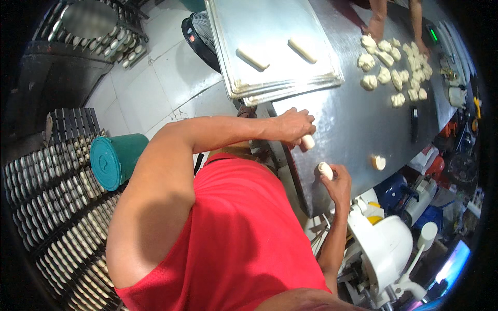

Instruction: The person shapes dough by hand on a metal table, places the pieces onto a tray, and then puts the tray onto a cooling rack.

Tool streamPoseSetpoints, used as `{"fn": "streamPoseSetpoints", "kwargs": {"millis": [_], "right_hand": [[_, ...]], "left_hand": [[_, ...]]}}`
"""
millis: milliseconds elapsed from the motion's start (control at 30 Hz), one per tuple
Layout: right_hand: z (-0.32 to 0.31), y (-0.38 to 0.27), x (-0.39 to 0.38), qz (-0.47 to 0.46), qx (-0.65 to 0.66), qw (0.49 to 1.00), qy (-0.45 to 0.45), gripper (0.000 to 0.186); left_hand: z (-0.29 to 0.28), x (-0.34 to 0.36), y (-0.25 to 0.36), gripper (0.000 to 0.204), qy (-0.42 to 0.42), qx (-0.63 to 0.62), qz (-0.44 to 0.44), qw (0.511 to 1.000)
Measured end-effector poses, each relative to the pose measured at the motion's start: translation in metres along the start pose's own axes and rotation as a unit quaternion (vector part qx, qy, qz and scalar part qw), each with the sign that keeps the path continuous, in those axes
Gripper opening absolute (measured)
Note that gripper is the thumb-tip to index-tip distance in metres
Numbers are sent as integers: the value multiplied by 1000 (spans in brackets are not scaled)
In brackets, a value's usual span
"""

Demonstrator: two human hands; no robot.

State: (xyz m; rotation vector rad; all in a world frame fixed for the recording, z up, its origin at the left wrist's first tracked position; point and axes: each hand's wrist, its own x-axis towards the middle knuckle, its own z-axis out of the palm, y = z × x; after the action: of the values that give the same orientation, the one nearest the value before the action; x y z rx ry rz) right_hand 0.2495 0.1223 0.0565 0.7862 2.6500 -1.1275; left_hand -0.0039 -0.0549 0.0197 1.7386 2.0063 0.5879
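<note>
Left hand [294,126] and right hand [340,182] at the near edge of the surface [346,129].
The left fingers are clamped on a dough roll [307,142], the right fingers on a short dough piece [325,170]; ahead of both lies open room, with a lone dough chunk [379,163] to the right fingers' right. Past the left fingers, stacked trays [275,26] with two pale rolls [303,50] reach beyond the surface's edge; farthest off are dough lumps [384,76] and a co-worker's hands [374,28].

Green lidded bucket [118,160], black fan [199,40]
</note>
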Motion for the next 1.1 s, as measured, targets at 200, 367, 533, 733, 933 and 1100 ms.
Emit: {"fn": "streamPoseSetpoints", "kwargs": {"millis": [200, 367, 533, 733, 933, 1100], "right_hand": [[-17, -104, 132, -60, -25, 996, 64, 43], [-3, -225, 310, -204, -22, 973, 104, 49], [48, -236, 430, -250, -99, 955, 123, 50], [44, -240, 423, -214, -115, 964, 108, 68], [-48, -116, 354, -27, -102, 943, 317, 51], [-79, -18, 324, 143, -105, 945, 274, 54]], "left_hand": [[-107, -26, -83, 36, 155, -81, -39, 984], [-203, -59, -200, 38, 204, 81, -155, 963], [-186, -50, -268, 42, 141, 89, -204, 965], [-197, -60, -272, 56, 126, 44, -173, 976], [-209, -57, -230, 60, 267, 42, -100, 958], [-196, 51, -154, 56, 172, -179, 44, 968]]}}
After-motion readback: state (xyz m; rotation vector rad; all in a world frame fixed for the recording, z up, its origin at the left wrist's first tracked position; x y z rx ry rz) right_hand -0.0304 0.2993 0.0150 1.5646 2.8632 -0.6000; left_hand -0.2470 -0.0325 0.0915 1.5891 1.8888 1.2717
